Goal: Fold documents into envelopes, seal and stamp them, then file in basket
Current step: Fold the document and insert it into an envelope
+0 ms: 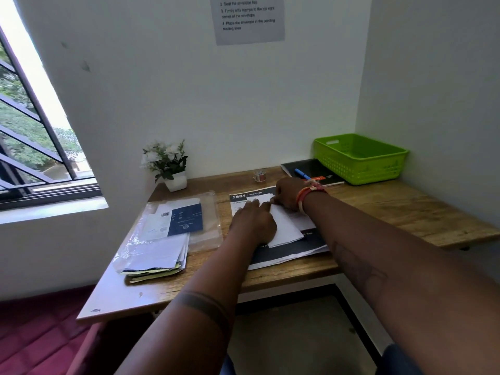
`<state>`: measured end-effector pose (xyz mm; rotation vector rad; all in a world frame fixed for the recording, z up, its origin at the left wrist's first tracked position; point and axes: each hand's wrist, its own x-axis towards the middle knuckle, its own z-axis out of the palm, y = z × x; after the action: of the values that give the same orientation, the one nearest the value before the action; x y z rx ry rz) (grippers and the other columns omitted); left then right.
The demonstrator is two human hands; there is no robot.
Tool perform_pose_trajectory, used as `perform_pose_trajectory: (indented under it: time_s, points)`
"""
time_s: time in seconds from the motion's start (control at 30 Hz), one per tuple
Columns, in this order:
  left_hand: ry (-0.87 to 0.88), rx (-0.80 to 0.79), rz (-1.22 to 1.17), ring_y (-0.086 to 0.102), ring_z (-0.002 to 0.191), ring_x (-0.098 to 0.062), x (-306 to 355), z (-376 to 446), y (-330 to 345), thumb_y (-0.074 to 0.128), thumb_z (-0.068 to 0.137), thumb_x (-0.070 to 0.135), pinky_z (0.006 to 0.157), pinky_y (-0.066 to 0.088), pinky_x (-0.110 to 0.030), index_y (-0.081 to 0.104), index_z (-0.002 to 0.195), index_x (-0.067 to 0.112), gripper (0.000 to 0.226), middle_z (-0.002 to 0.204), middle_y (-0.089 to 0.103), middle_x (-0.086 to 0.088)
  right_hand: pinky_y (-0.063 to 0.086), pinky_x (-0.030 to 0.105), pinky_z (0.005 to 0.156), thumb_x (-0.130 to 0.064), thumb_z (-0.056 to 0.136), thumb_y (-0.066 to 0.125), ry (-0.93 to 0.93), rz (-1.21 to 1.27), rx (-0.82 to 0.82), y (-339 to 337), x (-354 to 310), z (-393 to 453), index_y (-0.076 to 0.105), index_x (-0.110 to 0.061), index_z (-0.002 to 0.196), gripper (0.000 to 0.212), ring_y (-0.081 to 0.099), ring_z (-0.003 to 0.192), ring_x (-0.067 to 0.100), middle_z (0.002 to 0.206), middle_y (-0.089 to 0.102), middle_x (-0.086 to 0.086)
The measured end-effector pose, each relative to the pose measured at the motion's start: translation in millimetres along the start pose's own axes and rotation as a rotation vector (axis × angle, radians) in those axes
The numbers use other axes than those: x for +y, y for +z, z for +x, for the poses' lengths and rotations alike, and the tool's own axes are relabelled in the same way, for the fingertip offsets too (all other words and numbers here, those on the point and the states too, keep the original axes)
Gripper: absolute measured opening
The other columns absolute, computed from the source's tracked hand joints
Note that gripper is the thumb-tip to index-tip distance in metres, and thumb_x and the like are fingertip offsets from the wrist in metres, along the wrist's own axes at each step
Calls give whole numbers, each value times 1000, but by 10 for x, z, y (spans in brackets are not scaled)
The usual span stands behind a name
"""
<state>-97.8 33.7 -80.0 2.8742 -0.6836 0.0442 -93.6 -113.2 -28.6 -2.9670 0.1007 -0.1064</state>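
we find the folded white document [286,226] lying on a printed sheet [284,250] near the middle of the surface [378,209], its long axis running from the near right toward the far left, directly under both hands. the left hand [253,223] lies flat with fingers spread, pressing the document's near-left part, while the right hand [286,194] has its fingers curled at the far edge, apparently pinching or creasing it, though we cannot tell for certain. we judge folding is in progress; the green basket [361,158] stands well apart to the far right, nearer the right hand.
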Motion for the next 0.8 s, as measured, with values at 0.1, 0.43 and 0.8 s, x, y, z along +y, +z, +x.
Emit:
perform_pose_trajectory:
  time_s: [0.1,0.43,0.8]
  points:
    - [-3,-2,5,24,151,-31,-21,9,17,33,98,26,121,22,-44,26,160,20,62,166,23,-12,40,28,75,-45,92,65,62,83,38,66,0,52,67,-7,112,42,64,101,31,113,68,14]
    - [-15,-8,18,22,153,-29,-26,56,41,34,96,29,121,23,-44,26,160,25,64,168,20,-10,51,35,85,-51,91,65,-9,64,-51,25,196,-118,74,-7,98,46,66,97,28,103,71,11]
    - [-57,-19,3,20,155,-26,-9,43,18,35,94,27,122,23,-44,25,160,28,67,170,16,-6,42,29,78,-55,81,74,-41,131,-89,15,423,-594,66,-26,92,32,58,94,14,104,65,-4]
